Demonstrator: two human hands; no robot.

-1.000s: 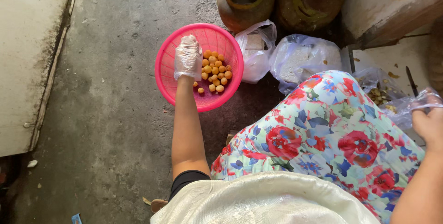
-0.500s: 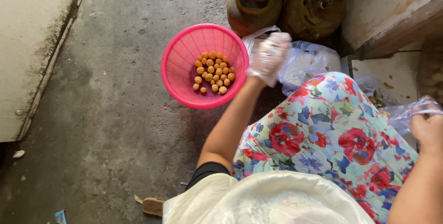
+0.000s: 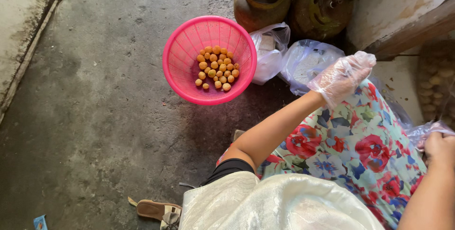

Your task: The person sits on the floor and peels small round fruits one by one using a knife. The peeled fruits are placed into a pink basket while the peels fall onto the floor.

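Left hand [image 3: 342,76]: gloved in clear plastic, right of centre, over your flowered lap — fingers loosely curled, holding nothing I can see.
Right hand [image 3: 438,147]: right edge, fingers pinched on a clear plastic bag [image 3: 423,133] to keep it up.
Pink basket [image 3: 182,52]: on the floor, upper centre — orange balls [image 3: 217,67] pooled inside, within left-arm reach.
Behind: gas cylinders [image 3: 261,0], tied bags [image 3: 270,52].

2 clear plastic bags [image 3: 270,52] by gas cylinders; small blue wrapper [image 3: 40,222], maybe, bottom-left floor.
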